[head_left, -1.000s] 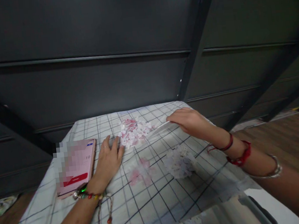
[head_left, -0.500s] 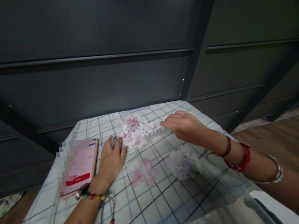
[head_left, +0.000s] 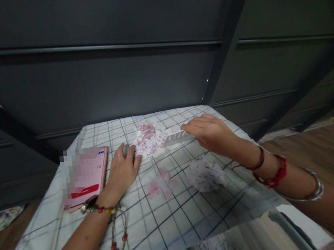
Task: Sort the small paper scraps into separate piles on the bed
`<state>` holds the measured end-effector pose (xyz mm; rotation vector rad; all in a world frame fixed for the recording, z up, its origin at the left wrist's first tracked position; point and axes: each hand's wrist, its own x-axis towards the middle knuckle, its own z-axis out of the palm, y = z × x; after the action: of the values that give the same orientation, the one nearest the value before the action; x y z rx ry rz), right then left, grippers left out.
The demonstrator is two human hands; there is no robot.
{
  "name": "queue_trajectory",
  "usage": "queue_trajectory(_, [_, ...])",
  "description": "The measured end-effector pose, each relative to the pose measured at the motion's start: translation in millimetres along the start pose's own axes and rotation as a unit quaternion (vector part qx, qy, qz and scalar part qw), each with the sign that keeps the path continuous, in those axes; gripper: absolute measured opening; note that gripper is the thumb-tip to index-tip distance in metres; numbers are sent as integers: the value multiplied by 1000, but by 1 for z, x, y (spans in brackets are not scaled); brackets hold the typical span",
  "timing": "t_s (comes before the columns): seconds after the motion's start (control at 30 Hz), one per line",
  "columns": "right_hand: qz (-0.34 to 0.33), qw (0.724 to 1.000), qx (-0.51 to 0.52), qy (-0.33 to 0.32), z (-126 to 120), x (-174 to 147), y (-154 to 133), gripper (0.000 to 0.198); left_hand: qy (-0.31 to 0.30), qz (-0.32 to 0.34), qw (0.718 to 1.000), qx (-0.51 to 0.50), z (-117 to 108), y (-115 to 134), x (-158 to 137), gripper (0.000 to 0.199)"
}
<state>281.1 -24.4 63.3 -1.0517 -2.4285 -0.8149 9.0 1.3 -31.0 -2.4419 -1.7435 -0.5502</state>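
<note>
My left hand [head_left: 123, 172] rests flat on the checked tablecloth with fingers spread, its fingertips at the left edge of a heap of small white and pink flakes [head_left: 148, 142], like cut paper or plastic. My right hand [head_left: 211, 134] is closed around one end of a flat white strip with a row of slots [head_left: 176, 137]. The strip's other end touches the heap's right side. Between my arms lies a small patch of pink translucent pieces [head_left: 159, 184], and right of it sits a pile of whitish pieces [head_left: 205, 173]. My right fingertips are partly hidden.
A pink phone [head_left: 90, 175] lies left of my left hand. At the near edge stands a greyish container [head_left: 244, 238], with more pieces visible there. A dark panelled wall [head_left: 127, 89] rises behind the table. Wooden floor [head_left: 330, 143] shows on the right.
The whole view has tilted down slightly, so the wall frame and table sit higher. My right hand and the slotted strip have shifted slightly; my left hand stays by the heap.
</note>
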Motion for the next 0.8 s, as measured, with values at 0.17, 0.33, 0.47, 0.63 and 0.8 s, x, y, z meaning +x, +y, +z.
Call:
queue_trajectory(0.17, [-20, 999, -37, -4, 10, 2, -3, 30, -15, -10, 1000, -4, 1, 1, 0, 47])
queue_trajectory(0.33, [-33, 999, 10, -9, 4, 0, 5, 31, -25, -17, 999, -12, -1, 2, 0, 47])
queue_trajectory(0.47, [-17, 1000, 8, 11, 4, -4, 21, 31, -42, -23, 999, -24, -1, 3, 1, 48])
queue_trajectory(0.63, [-4, 1000, -11, -13, 22, -16, 31, 31, -59, -20, 998, -21, 1, 4, 3, 51])
queue_trajectory(0.8, [15, 999, -19, -32, 30, -24, 32, 28, -76, -31, 997, -12, 6, 5, 5, 52])
